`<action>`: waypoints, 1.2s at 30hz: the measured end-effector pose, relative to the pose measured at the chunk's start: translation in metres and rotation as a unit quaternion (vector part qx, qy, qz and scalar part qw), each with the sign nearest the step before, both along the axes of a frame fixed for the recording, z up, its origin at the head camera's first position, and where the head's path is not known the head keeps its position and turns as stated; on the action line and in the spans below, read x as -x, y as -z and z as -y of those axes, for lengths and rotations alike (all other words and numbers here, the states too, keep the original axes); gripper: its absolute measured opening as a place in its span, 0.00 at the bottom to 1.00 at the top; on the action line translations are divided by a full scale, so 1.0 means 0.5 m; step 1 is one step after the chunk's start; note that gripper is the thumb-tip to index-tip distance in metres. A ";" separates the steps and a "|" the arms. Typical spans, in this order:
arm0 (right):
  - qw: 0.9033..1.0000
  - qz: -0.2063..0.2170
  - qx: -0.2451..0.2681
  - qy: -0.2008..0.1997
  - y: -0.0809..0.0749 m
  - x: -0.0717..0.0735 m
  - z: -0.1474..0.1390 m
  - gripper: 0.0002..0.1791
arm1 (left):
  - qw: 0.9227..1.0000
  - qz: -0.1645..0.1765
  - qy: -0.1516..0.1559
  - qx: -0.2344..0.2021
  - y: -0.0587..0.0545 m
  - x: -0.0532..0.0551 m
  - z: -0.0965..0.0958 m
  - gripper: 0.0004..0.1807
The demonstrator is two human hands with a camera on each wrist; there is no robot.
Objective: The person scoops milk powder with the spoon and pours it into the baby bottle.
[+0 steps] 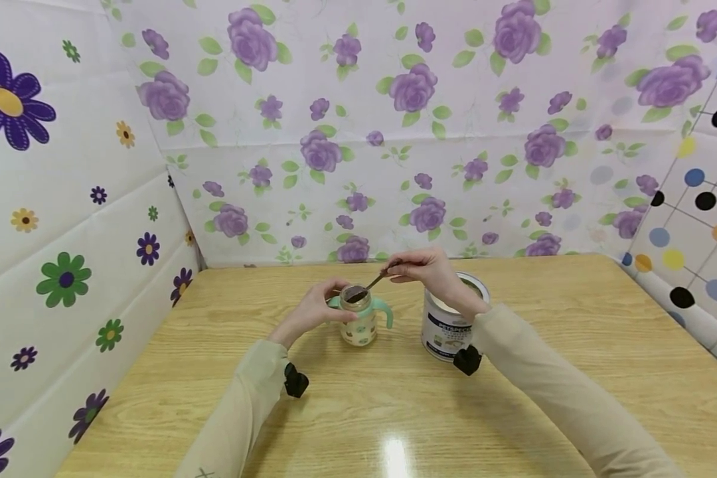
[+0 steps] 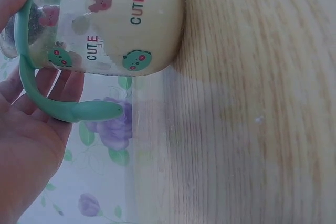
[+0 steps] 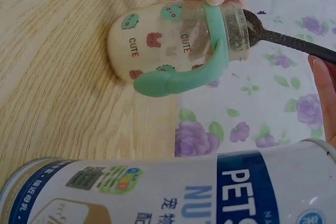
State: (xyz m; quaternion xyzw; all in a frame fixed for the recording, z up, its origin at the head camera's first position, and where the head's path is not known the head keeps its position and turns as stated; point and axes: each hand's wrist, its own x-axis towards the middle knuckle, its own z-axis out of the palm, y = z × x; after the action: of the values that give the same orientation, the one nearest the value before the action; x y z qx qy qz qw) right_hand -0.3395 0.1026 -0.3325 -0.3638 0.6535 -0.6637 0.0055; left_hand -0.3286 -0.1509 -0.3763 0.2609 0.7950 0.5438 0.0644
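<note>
A clear bottle [image 1: 358, 332] with a mint-green two-handled collar [image 3: 215, 30] stands upright on the table, its mouth uncovered. Cream-coloured contents show through its wall, which bears small cartoon prints and the word CUTE. My left hand [image 1: 317, 309] grips the bottle near its neck, thumb on the near side and fingers behind. Between the fingertips of my right hand [image 1: 427, 271] is the handle of a dark spoon [image 3: 289, 40]. The spoon slants down to the left, its bowl at the bottle's mouth; whether it carries anything is hard to make out.
A large white and blue tin [image 1: 439, 335] stands open right of the bottle, beneath my right wrist and partly hidden by it. The wooden table [image 1: 346, 411] meets flowered cloth walls [image 1: 382, 166] at the back and left, and a dotted one at right.
</note>
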 end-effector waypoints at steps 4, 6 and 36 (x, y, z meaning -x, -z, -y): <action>1.000 0.009 0.005 0.002 0.001 0.000 0.001 0.10 | 1.000 0.005 0.003 0.003 -0.025 -0.021 -0.004 0.26; 1.000 0.007 0.007 0.001 0.002 0.000 0.003 0.10 | 1.000 0.007 0.003 0.004 -0.028 -0.024 -0.004 0.26; 0.987 0.101 0.092 0.080 -0.010 0.000 -0.001 0.10 | 0.999 -0.011 0.006 0.032 0.009 0.015 0.009 0.29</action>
State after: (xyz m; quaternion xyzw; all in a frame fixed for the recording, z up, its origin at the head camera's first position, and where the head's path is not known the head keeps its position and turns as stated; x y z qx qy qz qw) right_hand -0.3395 0.1033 -0.3274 -0.2408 0.6126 -0.7527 -0.0150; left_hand -0.3359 -0.1555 -0.3807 0.2695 0.8108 0.5152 0.0674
